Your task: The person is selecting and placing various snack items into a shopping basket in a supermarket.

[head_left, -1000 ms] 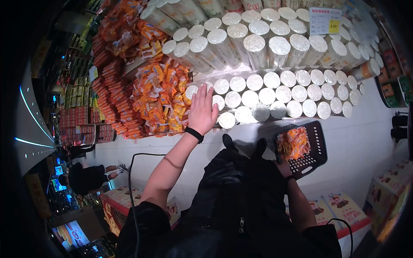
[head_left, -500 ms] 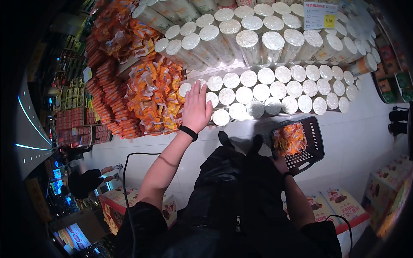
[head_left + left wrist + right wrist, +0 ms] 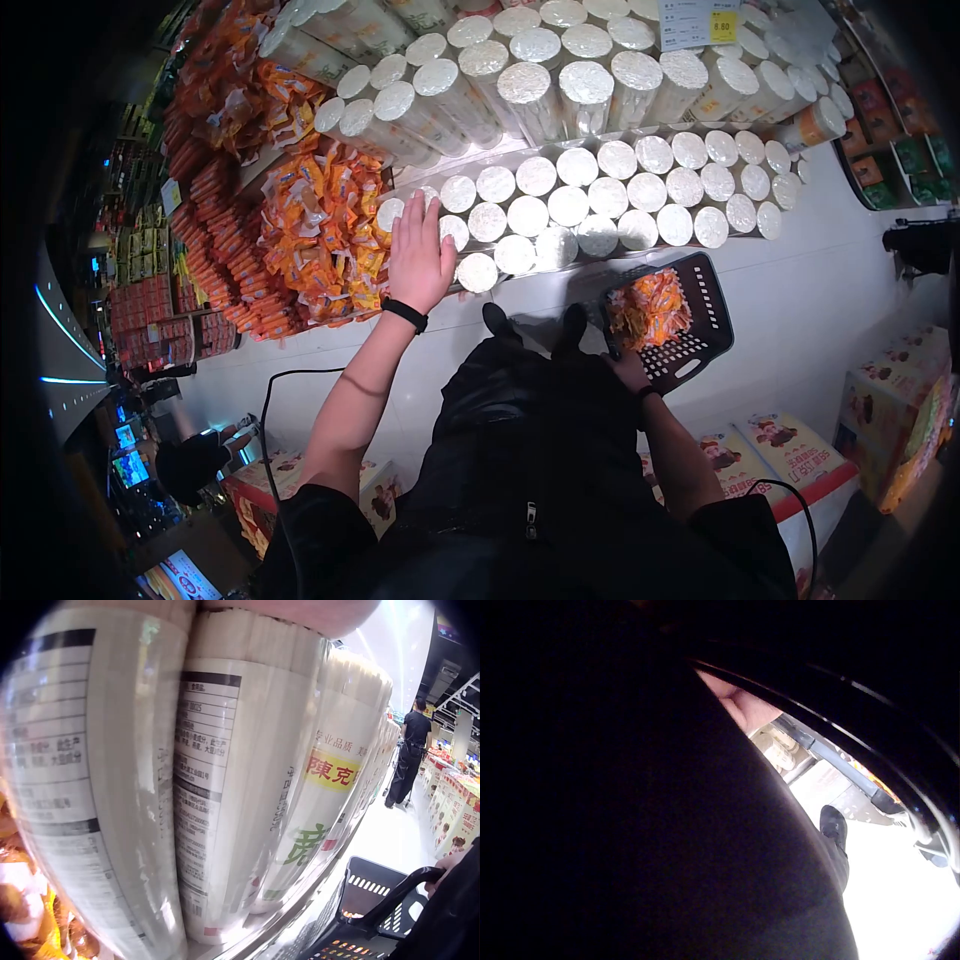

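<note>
My left hand [image 3: 420, 265] rests with straight fingers on the tops of round packs of dried noodles [image 3: 537, 176], at the left end of the lower rows. In the left wrist view, part of that hand shows above the upright noodle packs [image 3: 247, 750], which have printed labels. Low at my right side, my right hand [image 3: 628, 370] grips the handle [image 3: 405, 889] of a dark shopping basket [image 3: 718, 310]. Orange-wrapped packets [image 3: 650, 308] lie in the basket. Dark cloth blocks most of the right wrist view; a bit of the hand [image 3: 754, 709] shows.
Orange packets [image 3: 330, 220] are heaped left of the noodles. Taller noodle packs [image 3: 525, 85] stand behind, below a price sign [image 3: 697, 25]. Printed cartons [image 3: 790, 445] stand at my right. A person [image 3: 411, 754] stands down the aisle; another person [image 3: 190, 465] is at far left.
The head view has shifted, so display, hands and basket sit further left in it. My left hand stays on the same noodle packs, and my right hand keeps hold of the basket.
</note>
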A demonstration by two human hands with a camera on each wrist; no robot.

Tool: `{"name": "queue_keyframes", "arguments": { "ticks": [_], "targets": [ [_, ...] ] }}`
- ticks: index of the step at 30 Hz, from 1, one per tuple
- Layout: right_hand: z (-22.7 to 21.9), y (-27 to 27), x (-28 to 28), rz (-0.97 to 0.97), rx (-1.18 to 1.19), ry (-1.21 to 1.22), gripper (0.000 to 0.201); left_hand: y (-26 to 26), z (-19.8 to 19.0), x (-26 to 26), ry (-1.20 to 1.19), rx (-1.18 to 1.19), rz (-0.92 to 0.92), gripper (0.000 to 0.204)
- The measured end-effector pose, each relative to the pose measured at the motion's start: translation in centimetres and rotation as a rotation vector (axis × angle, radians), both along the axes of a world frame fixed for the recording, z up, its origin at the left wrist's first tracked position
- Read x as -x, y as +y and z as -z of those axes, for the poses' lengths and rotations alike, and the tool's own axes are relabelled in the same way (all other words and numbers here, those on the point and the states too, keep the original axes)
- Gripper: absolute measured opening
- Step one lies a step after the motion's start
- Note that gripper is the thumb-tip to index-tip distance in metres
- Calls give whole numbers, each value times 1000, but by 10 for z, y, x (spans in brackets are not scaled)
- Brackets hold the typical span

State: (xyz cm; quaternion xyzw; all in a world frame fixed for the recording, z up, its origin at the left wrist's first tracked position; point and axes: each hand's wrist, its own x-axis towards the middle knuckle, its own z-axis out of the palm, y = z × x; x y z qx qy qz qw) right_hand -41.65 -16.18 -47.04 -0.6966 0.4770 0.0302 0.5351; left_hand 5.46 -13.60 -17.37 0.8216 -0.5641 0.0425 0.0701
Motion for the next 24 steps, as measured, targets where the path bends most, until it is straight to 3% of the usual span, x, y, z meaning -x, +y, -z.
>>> {"name": "queue_keyframes", "arguments": {
  "ticks": [10, 18, 24],
  "targets": [
    [-25, -8, -6, -19, -146, 29, 70, -3, -1, 3, 6, -5, 14, 65],
    [-54, -11, -14, 14, -127, 55, 50, -4, -3, 4, 20, 3, 42, 63],
    [-65, -12, -17, 42, -144, 41, 47, -4, -2, 4, 23, 7, 61, 63]
  ]
}}
